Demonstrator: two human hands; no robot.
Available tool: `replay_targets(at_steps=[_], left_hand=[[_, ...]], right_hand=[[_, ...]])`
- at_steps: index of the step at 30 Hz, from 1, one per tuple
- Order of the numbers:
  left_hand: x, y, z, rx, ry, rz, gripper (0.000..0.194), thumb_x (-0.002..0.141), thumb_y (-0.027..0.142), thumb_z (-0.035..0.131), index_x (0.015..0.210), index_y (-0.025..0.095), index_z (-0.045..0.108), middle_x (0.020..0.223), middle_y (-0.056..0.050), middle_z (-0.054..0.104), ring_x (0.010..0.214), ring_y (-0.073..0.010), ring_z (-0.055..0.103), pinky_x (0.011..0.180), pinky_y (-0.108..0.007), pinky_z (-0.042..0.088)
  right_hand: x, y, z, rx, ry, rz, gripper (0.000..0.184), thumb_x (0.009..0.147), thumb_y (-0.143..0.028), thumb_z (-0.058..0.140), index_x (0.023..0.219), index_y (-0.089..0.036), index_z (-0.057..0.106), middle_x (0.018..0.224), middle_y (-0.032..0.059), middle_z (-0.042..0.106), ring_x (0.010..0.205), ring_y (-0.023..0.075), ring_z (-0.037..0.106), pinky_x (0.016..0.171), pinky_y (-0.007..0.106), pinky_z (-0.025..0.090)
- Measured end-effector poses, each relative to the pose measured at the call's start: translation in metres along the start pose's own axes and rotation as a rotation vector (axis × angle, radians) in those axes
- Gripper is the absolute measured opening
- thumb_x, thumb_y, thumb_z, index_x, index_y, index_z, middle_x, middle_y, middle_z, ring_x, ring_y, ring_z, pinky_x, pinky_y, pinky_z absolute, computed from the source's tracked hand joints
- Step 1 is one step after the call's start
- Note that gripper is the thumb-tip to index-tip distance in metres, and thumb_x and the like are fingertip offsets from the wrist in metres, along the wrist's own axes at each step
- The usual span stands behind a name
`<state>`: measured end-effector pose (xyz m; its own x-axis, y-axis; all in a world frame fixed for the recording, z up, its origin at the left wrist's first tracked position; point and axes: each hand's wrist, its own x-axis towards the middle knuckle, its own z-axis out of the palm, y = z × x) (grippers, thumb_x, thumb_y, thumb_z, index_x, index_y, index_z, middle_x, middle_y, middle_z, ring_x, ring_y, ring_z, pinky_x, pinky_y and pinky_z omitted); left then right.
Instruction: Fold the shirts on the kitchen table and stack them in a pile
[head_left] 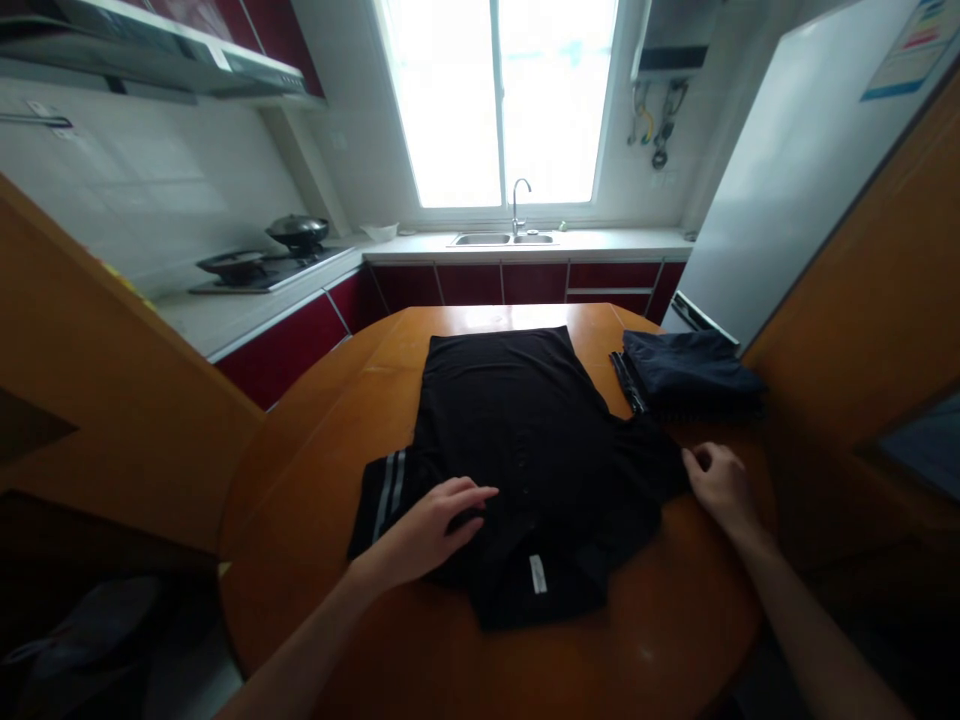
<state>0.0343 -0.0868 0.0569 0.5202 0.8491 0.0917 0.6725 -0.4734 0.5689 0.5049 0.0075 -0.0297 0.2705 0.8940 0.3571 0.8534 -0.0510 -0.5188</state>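
Observation:
A black short-sleeved shirt (517, 420) lies spread on the wooden table, its collar and white label toward me and its hem toward the window. Two pale stripes cross the sleeve on the left. Over the left part of the shirt, near the chest, is my left hand (442, 525), its fingers stretched out and holding nothing; whether it touches the cloth I cannot tell. At the edge of the right sleeve, my right hand (716, 483) has its thumb and fingers pinched on the cloth.
The round wooden table (315, 480) carries a stack of folded dark clothes (686, 370) at its right rear. Beyond it are a counter with a sink (484, 240), a stove with a lidded pan (298, 230), and a fridge (802, 170) at the right. A wooden panel (112, 380) stands at the left.

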Motion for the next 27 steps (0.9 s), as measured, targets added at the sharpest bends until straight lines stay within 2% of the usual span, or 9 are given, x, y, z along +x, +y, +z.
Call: replay_targets(at_steps=[2,4,5,7,9,11,15,21,27], left_hand=[[-0.024,-0.019,-0.019,0.061,0.084,-0.057,0.040,0.095,0.028,0.057,0.135,0.030,0.060,0.125,-0.007,0.060,0.114,-0.0209,0.060,0.103,-0.034,0.049],[-0.052,-0.036,-0.032,0.126,0.093,-0.095,0.046,0.091,0.030,0.064,0.136,0.032,0.059,0.132,-0.007,0.057,0.120,-0.0237,0.057,0.107,-0.038,0.047],[-0.066,-0.044,-0.036,0.157,0.083,-0.111,0.049,0.088,0.030,0.067,0.136,0.033,0.059,0.134,-0.007,0.056,0.123,-0.0249,0.056,0.108,-0.039,0.047],[-0.089,-0.055,-0.036,0.220,0.078,-0.144,0.051,0.085,0.029,0.070,0.135,0.034,0.060,0.136,-0.006,0.054,0.124,-0.0260,0.055,0.108,-0.040,0.047],[-0.102,-0.064,-0.029,0.280,0.116,-0.164,0.048,0.087,0.027,0.067,0.134,0.034,0.061,0.133,-0.005,0.056,0.121,-0.0251,0.057,0.106,-0.039,0.048],[-0.105,-0.071,-0.020,0.325,0.168,-0.164,0.047,0.091,0.022,0.059,0.137,0.033,0.058,0.124,-0.005,0.060,0.114,-0.0226,0.060,0.103,-0.037,0.050],[-0.101,-0.080,-0.013,0.397,0.239,-0.154,0.058,0.089,0.009,0.044,0.142,0.030,0.054,0.112,-0.005,0.064,0.101,-0.0205,0.062,0.097,-0.037,0.052],[-0.118,-0.093,-0.025,0.435,0.382,-0.206,0.039,0.090,0.013,0.042,0.110,0.025,0.073,0.102,-0.007,0.064,0.096,-0.0217,0.060,0.087,-0.035,0.054],[-0.154,-0.100,-0.031,0.501,0.448,-0.300,0.036,0.086,0.014,0.045,0.098,0.027,0.077,0.097,-0.007,0.066,0.094,-0.0242,0.059,0.087,-0.037,0.053]], right_hand=[[-0.009,-0.002,-0.006,0.009,0.066,-0.087,0.029,0.087,-0.043,0.047,0.089,-0.020,0.064,0.097,0.0149,0.063,0.092,0.0303,0.059,0.086,0.045,0.049],[-0.021,-0.005,-0.013,0.043,0.067,-0.236,0.029,0.088,-0.040,0.049,0.099,-0.021,0.067,0.110,0.0143,0.062,0.106,0.0312,0.056,0.096,0.046,0.046],[-0.028,-0.006,-0.017,0.068,0.019,-0.323,0.028,0.088,-0.039,0.050,0.101,-0.023,0.069,0.115,0.0130,0.062,0.111,0.0312,0.054,0.099,0.047,0.044],[-0.041,-0.006,-0.020,0.111,-0.158,-0.475,0.027,0.088,-0.038,0.055,0.105,-0.027,0.072,0.121,0.0099,0.062,0.117,0.0306,0.054,0.102,0.047,0.043],[-0.049,-0.003,-0.018,0.130,-0.314,-0.556,0.026,0.087,-0.038,0.058,0.106,-0.030,0.074,0.123,0.0083,0.064,0.118,0.0303,0.055,0.100,0.048,0.044],[-0.051,-0.001,-0.014,0.129,-0.374,-0.573,0.026,0.088,-0.037,0.057,0.106,-0.029,0.074,0.121,0.0087,0.066,0.114,0.0297,0.058,0.098,0.048,0.044],[-0.042,-0.002,-0.008,0.092,-0.343,-0.591,0.023,0.093,-0.036,0.052,0.097,-0.026,0.072,0.106,0.0089,0.070,0.101,0.0271,0.063,0.094,0.045,0.044],[-0.041,-0.017,-0.018,0.024,-0.431,-0.671,0.024,0.096,-0.027,0.044,0.086,-0.023,0.066,0.090,0.0072,0.068,0.086,0.0241,0.061,0.083,0.040,0.045],[-0.076,-0.030,-0.039,0.032,-0.629,-0.660,0.026,0.095,-0.020,0.039,0.085,-0.025,0.063,0.089,0.0065,0.064,0.078,0.0220,0.060,0.073,0.035,0.046]])
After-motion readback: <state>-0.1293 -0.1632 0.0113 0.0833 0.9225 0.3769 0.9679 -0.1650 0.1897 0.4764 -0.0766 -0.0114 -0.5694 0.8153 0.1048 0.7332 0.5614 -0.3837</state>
